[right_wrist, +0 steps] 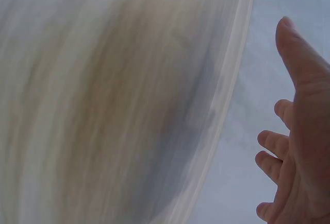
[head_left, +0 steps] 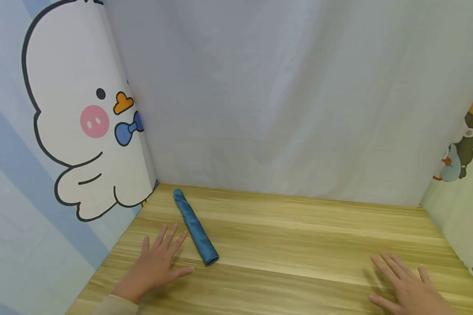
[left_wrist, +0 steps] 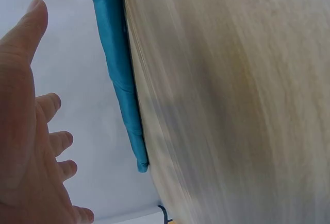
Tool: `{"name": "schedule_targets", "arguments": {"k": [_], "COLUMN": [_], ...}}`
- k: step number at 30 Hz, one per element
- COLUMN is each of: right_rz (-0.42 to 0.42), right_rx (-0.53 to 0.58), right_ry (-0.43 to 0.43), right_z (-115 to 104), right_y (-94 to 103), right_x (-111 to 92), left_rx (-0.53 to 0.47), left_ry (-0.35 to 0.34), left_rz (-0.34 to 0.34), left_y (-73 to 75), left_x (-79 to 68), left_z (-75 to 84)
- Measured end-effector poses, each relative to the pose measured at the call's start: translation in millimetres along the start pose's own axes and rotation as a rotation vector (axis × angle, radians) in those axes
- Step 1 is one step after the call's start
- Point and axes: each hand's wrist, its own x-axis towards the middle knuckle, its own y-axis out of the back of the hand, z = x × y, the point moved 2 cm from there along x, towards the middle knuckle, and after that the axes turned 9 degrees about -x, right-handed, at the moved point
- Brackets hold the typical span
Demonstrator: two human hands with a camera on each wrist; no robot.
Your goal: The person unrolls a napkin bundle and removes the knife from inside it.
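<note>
While fingers [head_left: 178,243] spread, left hand [head_left: 154,265], near blue roll [head_left: 195,226]

Cloth roll [head_left: 195,228]: smooth, satiny sheen; tabletop [head_left: 299,245]: smooth, wood-grained.

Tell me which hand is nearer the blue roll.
The left hand, just beside the blue roll; the right hand is far across the table.

Items counted: one left hand [head_left: 154,266], one right hand [head_left: 411,288]; one rolled blue cloth [head_left: 195,227]; one wood-grain table [head_left: 291,249]; one sleeve [head_left: 118,305], near left; one large printed bird [head_left: 61,83], left.
</note>
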Motion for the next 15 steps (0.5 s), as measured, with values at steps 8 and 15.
{"name": "schedule_targets", "arguments": {"k": [8,15], "right_rz": [0.063,0.138], "right_rx": [0.022,0.071], "right_ry": [0.06,0.125], "right_z": [-17,-38], "right_y": [1.9,0.2], "right_x": [9,21], "left_rx": [0.026,-0.025], "left_ry": [-0.002,-0.004], "left_rz": [-0.02,-0.02], "left_y": [2.6,-3.1], "left_x": [6.0,11.1], "left_z": [0.8,0.6]}}
